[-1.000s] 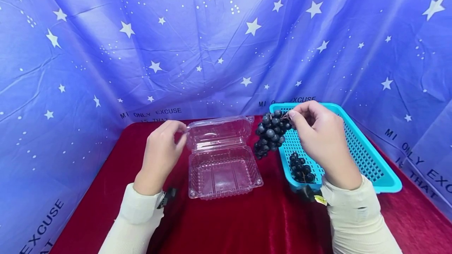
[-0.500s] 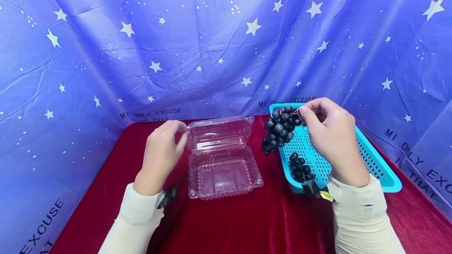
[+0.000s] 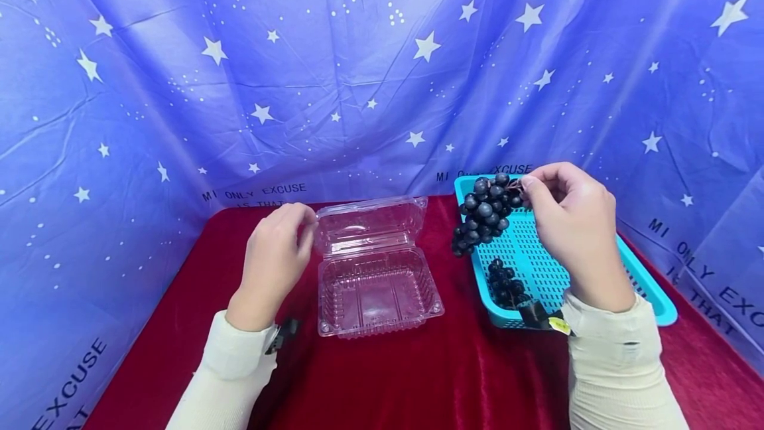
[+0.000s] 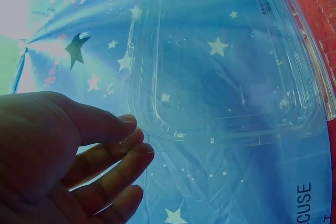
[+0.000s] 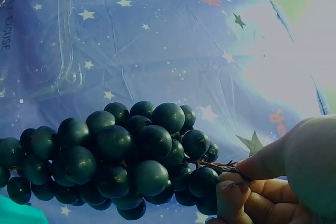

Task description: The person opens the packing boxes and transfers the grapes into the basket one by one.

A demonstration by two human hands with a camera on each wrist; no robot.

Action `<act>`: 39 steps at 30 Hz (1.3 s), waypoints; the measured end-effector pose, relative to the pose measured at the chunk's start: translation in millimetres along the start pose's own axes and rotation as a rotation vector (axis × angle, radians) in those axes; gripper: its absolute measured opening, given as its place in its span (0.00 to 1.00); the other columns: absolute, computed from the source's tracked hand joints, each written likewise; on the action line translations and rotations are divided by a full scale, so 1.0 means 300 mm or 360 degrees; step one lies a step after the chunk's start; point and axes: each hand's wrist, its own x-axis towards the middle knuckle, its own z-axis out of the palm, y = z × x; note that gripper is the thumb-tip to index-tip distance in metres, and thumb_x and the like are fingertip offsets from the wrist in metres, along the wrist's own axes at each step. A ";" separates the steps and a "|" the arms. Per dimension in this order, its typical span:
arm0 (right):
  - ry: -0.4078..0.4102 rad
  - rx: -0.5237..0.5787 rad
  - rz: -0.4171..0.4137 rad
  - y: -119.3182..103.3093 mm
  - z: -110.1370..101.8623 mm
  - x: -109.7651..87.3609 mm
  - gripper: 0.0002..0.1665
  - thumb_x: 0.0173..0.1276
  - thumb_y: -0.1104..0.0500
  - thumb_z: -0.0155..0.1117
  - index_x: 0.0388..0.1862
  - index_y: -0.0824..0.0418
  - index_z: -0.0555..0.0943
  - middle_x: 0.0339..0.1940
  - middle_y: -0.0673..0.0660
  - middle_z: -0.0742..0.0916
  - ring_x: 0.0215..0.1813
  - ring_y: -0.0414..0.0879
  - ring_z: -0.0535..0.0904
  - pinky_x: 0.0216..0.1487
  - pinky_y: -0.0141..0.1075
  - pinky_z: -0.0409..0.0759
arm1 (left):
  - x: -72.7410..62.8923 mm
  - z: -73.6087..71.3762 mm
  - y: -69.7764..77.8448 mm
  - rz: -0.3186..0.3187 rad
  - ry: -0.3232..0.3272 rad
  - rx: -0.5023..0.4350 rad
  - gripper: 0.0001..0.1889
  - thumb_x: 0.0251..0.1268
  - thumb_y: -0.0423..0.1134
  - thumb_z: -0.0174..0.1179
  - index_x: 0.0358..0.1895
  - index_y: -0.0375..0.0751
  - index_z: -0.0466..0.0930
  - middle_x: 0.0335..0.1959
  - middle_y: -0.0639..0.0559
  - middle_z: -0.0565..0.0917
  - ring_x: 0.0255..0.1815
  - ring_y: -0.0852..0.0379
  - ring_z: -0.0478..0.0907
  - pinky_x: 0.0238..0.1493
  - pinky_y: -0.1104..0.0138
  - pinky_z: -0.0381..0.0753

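Note:
By its stem, my right hand (image 3: 577, 234) pinches a bunch of dark grapes (image 3: 485, 211), which hangs above the left side of a turquoise basket (image 3: 647, 284). The right wrist view shows the thumb and fingertips on the brown stem beside the round grapes (image 5: 113, 158). My left hand (image 3: 276, 261) pinches the left edge of the raised lid (image 3: 373, 223) of a clear plastic clamshell container (image 3: 382, 297). In the left wrist view, thumb and forefinger meet at the corner of the transparent lid (image 4: 226, 77). Nothing lies in the container's bottom half.
A second, smaller bunch of dark grapes (image 3: 506, 284) lies in the basket's near left corner. Dark red cloth (image 3: 382, 377) covers the table. A blue curtain with stars (image 3: 334, 71) stands close behind and at both sides.
My right hand has moved right and slightly up with the grapes, from beside the container to over the basket. My left hand and the lid have stayed put.

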 end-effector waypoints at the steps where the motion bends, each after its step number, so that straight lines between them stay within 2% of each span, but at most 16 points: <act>1: 0.0004 -0.0001 0.0005 0.002 -0.002 0.002 0.16 0.75 0.43 0.61 0.42 0.52 0.87 0.29 0.46 0.86 0.25 0.41 0.74 0.28 0.31 0.69 | -0.001 0.000 0.000 0.0002 0.0001 0.0005 0.03 0.66 0.29 0.66 0.37 0.40 0.81 0.30 0.47 0.84 0.30 0.48 0.79 0.34 0.54 0.81; 17: 0.0069 0.0010 0.0101 0.042 -0.030 0.025 0.15 0.74 0.44 0.62 0.41 0.52 0.87 0.24 0.36 0.84 0.25 0.38 0.74 0.33 0.32 0.68 | -0.003 0.004 0.004 0.0012 0.0000 0.0046 0.03 0.68 0.30 0.65 0.37 0.40 0.81 0.31 0.48 0.84 0.31 0.47 0.80 0.31 0.55 0.78; 24: 0.0091 0.0042 0.0161 0.058 -0.044 0.038 0.16 0.74 0.43 0.62 0.42 0.53 0.86 0.26 0.40 0.86 0.27 0.40 0.76 0.30 0.31 0.69 | -0.004 0.006 0.003 0.0023 0.0015 0.0068 0.02 0.69 0.31 0.64 0.37 0.41 0.81 0.31 0.48 0.84 0.30 0.46 0.80 0.29 0.56 0.76; 39: 0.0116 -0.0031 0.0236 0.108 -0.047 0.063 0.19 0.74 0.41 0.60 0.43 0.53 0.86 0.25 0.36 0.84 0.29 0.39 0.75 0.35 0.34 0.68 | -0.007 0.010 0.003 0.0042 0.0033 0.0066 0.03 0.69 0.31 0.64 0.36 0.40 0.80 0.30 0.47 0.83 0.30 0.46 0.79 0.29 0.55 0.76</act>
